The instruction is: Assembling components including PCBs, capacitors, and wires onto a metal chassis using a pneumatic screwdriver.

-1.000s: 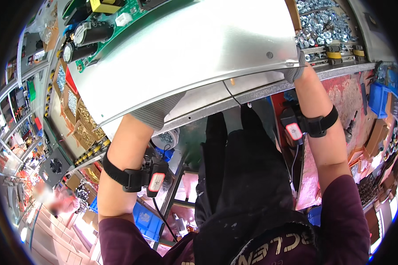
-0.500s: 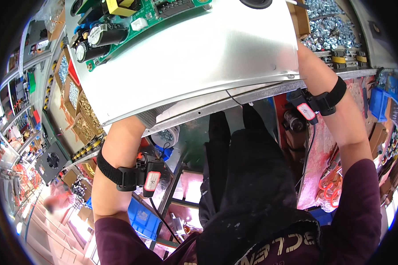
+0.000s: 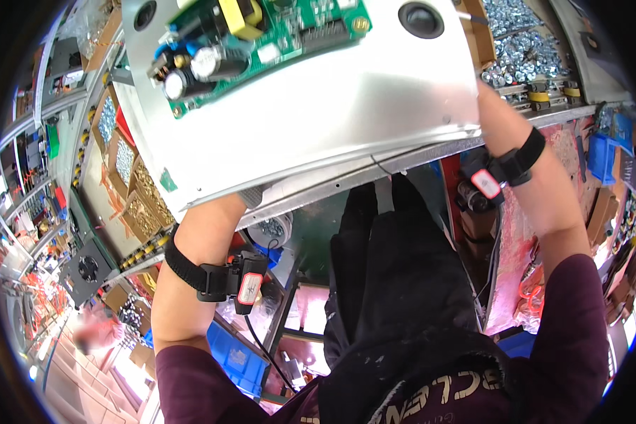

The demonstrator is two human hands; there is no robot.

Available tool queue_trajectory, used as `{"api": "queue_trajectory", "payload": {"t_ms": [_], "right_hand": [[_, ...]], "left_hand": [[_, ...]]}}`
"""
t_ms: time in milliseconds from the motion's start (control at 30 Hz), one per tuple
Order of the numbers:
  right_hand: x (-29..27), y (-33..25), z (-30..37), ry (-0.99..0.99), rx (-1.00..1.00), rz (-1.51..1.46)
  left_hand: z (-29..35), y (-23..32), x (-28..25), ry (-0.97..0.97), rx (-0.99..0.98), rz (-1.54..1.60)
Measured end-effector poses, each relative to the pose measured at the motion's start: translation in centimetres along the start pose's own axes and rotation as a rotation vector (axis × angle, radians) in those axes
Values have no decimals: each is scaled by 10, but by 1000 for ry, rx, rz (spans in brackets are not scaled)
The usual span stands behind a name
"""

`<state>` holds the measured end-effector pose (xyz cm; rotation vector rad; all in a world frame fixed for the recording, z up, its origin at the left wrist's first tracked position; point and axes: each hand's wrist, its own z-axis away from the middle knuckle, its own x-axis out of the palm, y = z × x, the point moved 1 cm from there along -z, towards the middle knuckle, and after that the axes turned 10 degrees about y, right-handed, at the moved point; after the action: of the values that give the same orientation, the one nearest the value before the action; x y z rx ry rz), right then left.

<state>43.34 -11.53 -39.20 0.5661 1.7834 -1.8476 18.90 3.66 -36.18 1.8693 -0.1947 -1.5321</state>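
A bright silver sheet-metal panel (image 3: 318, 106) with a bent front edge spans the space in front of me. On its upper left part sits a green circuit board (image 3: 290, 49) with black cylindrical capacitors (image 3: 219, 63) and a yellow-wrapped transformer (image 3: 242, 17). A round black fitting (image 3: 421, 20) is set in the panel at the upper right. My left forearm (image 3: 208, 233) reaches under the panel's lower left edge, and the hand is hidden beneath it. My right forearm (image 3: 505, 120) goes behind the panel's right edge, so those fingers are hidden too.
Bins of silver screws (image 3: 523, 53) stand at the upper right. Trays of brass-coloured fasteners (image 3: 145, 205) and screws line the left. A metal rail (image 3: 318, 192) runs under the panel. Below are a white bucket (image 3: 272, 230) and a blue crate (image 3: 237, 357).
The panel and its circuit board have shifted right and slightly toward me in the picture. My left forearm has moved a little right. More of the round black fitting shows.
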Motion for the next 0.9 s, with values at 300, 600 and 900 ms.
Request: {"api": "queue_trajectory", "payload": {"t_ms": [300,600,900], "right_hand": [[41,-55,13,495,381,-502],[-171,-173,-11,673,247,-320],[-348,-203,-284,1003,-197,51]], "left_hand": [[13,-20,-53,12,9,-20],[20,-13,-29,89,-30,58],[-11,-4,-6,142,-187,156]]}}
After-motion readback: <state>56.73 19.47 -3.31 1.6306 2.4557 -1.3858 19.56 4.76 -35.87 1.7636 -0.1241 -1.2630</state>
